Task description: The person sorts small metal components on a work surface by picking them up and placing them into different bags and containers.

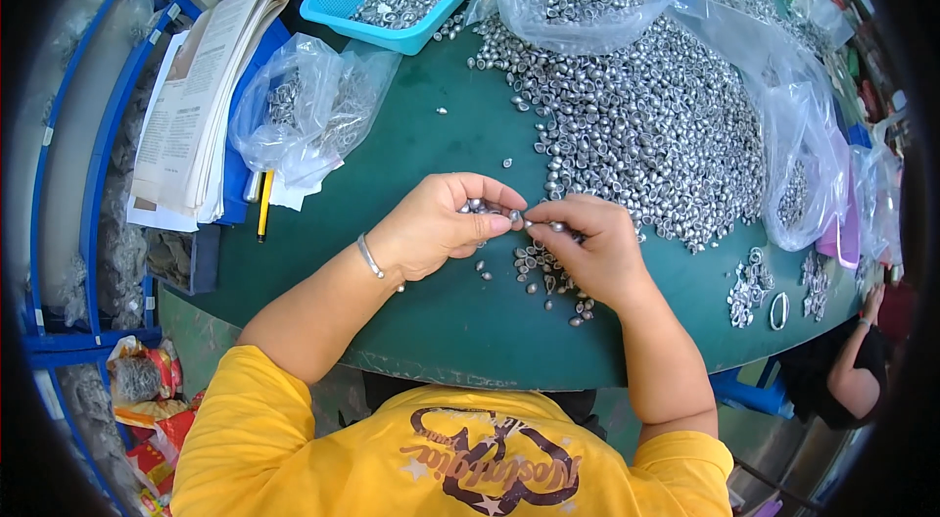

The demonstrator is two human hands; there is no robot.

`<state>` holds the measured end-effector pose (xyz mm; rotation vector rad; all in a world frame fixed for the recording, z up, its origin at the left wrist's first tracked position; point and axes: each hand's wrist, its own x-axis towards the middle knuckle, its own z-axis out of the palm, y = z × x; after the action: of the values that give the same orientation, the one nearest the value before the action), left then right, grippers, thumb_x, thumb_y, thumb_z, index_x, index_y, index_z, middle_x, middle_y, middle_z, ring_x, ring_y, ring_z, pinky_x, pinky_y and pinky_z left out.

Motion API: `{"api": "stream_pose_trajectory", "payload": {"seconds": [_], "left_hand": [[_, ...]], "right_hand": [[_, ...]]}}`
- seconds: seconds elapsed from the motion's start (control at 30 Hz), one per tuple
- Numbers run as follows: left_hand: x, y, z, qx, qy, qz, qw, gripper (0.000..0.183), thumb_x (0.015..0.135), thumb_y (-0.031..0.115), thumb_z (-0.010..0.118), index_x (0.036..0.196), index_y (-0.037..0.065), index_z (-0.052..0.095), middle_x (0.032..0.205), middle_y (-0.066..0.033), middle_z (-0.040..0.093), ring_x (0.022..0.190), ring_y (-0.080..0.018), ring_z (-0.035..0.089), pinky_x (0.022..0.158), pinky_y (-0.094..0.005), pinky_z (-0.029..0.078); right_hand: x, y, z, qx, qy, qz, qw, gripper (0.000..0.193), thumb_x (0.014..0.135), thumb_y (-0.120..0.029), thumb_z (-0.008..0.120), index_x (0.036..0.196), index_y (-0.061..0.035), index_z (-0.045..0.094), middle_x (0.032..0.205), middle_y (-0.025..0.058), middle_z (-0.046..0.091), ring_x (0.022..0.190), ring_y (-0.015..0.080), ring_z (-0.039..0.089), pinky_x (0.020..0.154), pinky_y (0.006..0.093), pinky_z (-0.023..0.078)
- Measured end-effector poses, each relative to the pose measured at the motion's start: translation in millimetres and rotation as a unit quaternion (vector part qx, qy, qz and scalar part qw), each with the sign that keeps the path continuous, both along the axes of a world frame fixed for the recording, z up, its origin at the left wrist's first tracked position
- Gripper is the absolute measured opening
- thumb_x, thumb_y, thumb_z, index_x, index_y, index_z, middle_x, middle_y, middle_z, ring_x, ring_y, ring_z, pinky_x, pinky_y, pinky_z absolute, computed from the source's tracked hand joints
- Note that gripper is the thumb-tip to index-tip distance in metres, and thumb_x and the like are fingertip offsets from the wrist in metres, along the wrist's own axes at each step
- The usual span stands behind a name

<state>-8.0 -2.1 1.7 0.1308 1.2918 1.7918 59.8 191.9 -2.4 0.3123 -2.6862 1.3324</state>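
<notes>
While our fingertips (499, 224) sit close together, our left hand (431, 228) pinches a silver bead (515, 216), long axis too small to tell; just right of it, our right hand (599, 248) pinches narrow, more beads (556, 226) showing inside its grip.

A big green table (441, 140) fills the middle, with a round edge at 6 o'clock. Tall blue shelves (88, 345) stand at 9 o'clock. Green floor (199, 329) peeks out at 8 o'clock. The light is bright.
</notes>
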Motion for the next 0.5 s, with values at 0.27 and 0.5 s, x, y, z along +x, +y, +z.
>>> {"api": "stream_pose_trajectory", "payload": {"seconds": [0.27, 0.5], "left_hand": [[3, -1, -7, 0.112, -0.100, -0.020, 0.988, 0.010, 0.086, 0.002, 0.058, 0.095, 0.000, 0.057, 0.086, -0.0095, 0.059, 0.055, -0.0044, 0.041, 0.043, -0.0145, 0.031], [-4, 1, -13, 0.179, -0.198, 0.047, 0.963, 0.012, 0.087, 0.011, 0.045, 0.087, 0.003, 0.054, 0.080, -0.0089, 0.050, 0.052, -0.0080, 0.038, 0.037, -0.0161, 0.028]], "right_hand": [[2, 10, 4, -0.249, -0.061, 0.026, 0.966, 0.011, 0.076, -0.001, 0.068, 0.087, -0.0013, 0.068, 0.082, 0.0050, 0.066, 0.075, 0.0106, 0.060, 0.067, 0.0226, 0.047], [-4, 8, 2, -0.250, -0.100, -0.101, 0.958, 0.013, 0.080, -0.011, 0.068, 0.086, 0.0006, 0.068, 0.072, 0.0020, 0.065, 0.066, 0.0062, 0.056, 0.061, 0.0229, 0.046]]}}
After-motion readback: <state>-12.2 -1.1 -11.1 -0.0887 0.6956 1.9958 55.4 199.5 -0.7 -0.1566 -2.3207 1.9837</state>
